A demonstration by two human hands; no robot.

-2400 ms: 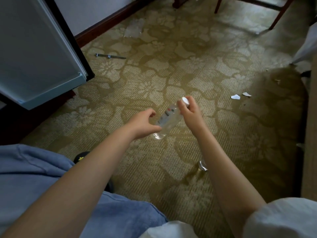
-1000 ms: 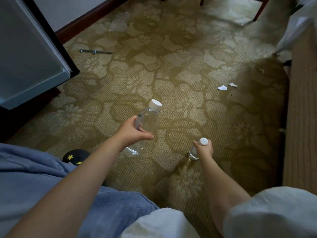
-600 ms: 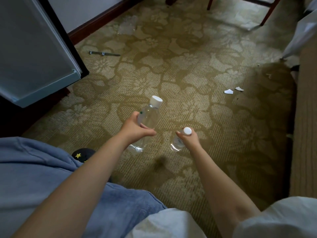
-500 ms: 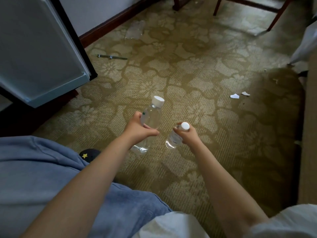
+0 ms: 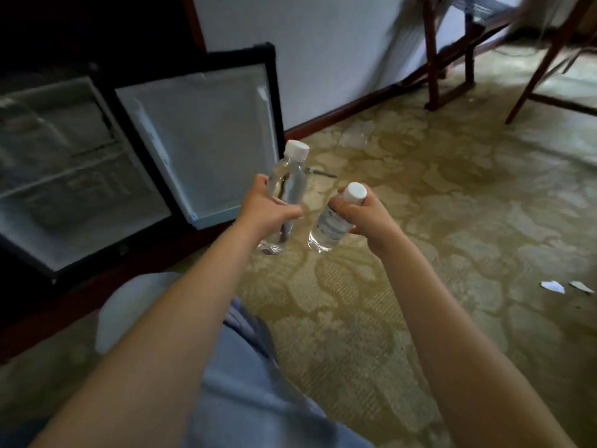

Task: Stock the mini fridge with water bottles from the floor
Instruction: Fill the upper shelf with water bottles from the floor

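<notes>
Two bottles: both are off the carpet (image 5: 436,227) and in hand near the middle of my view. The open mini fridge (image 5: 74,176) is at 9 o'clock.
Left grip (image 5: 265,208): fingers and thumb are wrapped round the waist of the left bottle (image 5: 289,179), which stands nearly upright with its white cap on top.
Right grip (image 5: 365,211): it is closed round the neck and shoulder of the right bottle (image 5: 329,227), just under the white cap. The body hangs tilted, base toward 7 o'clock.
Spacing: the two bottles are just beside each other. I cannot tell whether they touch.
Fridge: the cavity is blurred, though I make out a shelf across it. The fridge door (image 5: 206,143) is swung wide, at 10 o'clock from the left grip.
Handling: I judge these to be small, full and moderately light. The clear plastic is thin and will dent under a hard squeeze, and it is smooth enough to slip. Both are capped, so spilling is unlikely.
Where to hold: the waist hold looks steadier. The neck hold lets the body swing, so I would support it lower before setting it down.
Next move: carry both toward 9 o'clock and stand them on a shelf, one at a time.
Risk: a base could clip the fridge frame.
Elsewhere: paper scraps (image 5: 553,286) lie at 4 o'clock and chair legs (image 5: 433,59) stand at 1 o'clock.
</notes>
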